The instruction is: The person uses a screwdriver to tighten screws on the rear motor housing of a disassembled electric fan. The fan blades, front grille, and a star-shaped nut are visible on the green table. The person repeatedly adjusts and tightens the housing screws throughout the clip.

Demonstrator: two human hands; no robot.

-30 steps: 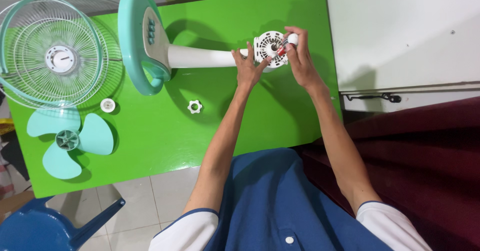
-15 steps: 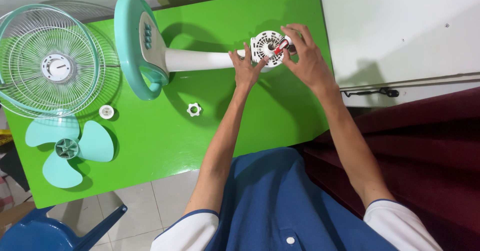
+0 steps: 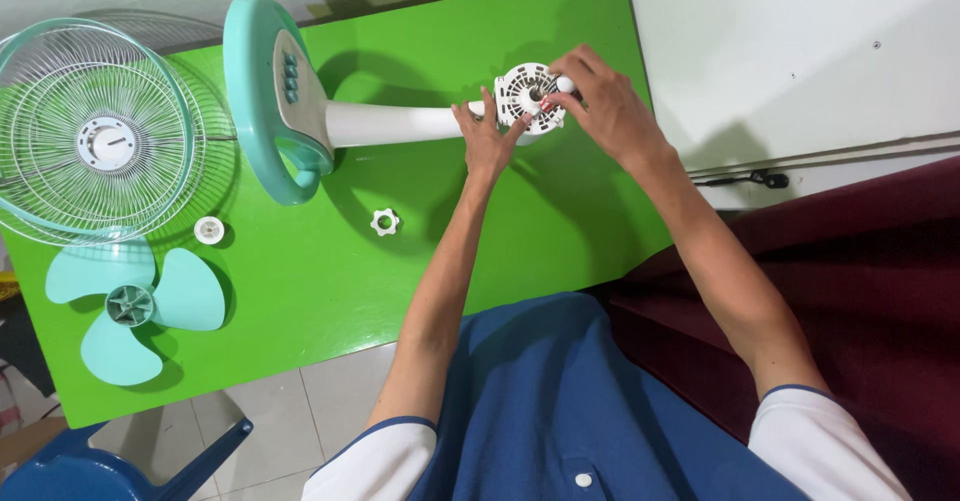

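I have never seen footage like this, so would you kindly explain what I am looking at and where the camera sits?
There is no machine here: a person works with two bare hands, filmed by a camera worn on the head, looking straight down. That is why you see the arms and blue shirt from above.

On the green table lies a dismantled pedestal fan. Its teal base and white pole lie on their sides, ending in the white motor housing. The left hand steadies the housing; the right hand has its fingertips at the middle of the housing, pinching something too small to identify.

To the left lie the wire fan guard, the teal three-blade propeller, a white round cap and a white notched nut.
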